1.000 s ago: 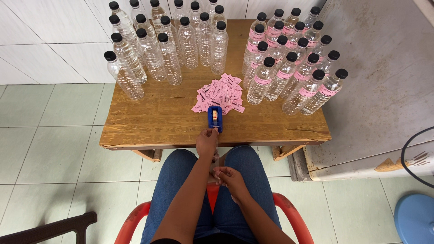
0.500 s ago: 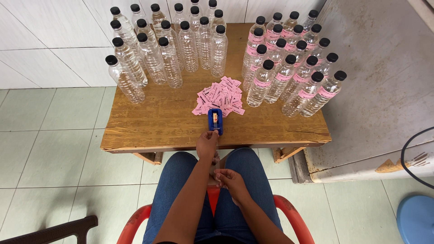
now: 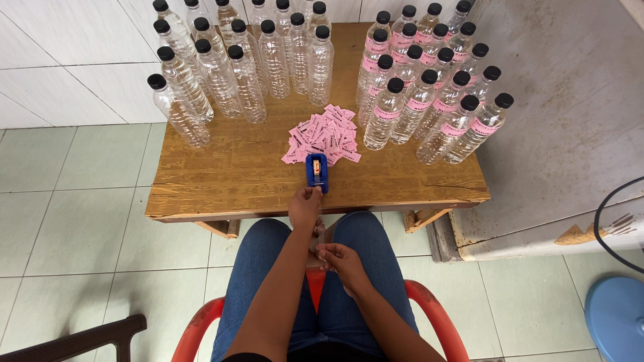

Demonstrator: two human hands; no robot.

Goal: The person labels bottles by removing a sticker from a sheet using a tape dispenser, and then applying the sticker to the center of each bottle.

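A blue tape dispenser point(image 3: 316, 171) sits near the front edge of a small wooden table point(image 3: 228, 181). My left hand point(image 3: 305, 209) pinches at the dispenser's near end. A strip of clear tape point(image 3: 322, 234) runs from there down to my right hand point(image 3: 339, 263), whose fingertips grip its free end above my lap. Just behind the dispenser lies a pile of small pink paper labels point(image 3: 322, 136). Several clear bottles without labels point(image 3: 228, 67) stand at the back left. Several bottles with pink labels point(image 3: 429, 87) stand at the back right.
I sit on a red plastic chair point(image 3: 429, 315) in blue jeans. Pale green floor tiles surround the table. A grey metal panel point(image 3: 570, 121) stands at the right, with a blue round object point(image 3: 614, 322) at the lower right and a dark wooden piece point(image 3: 74, 338) at the lower left.
Both hands stay in nearly the same pose with the tape stretched between them. Only the view has shifted a little.
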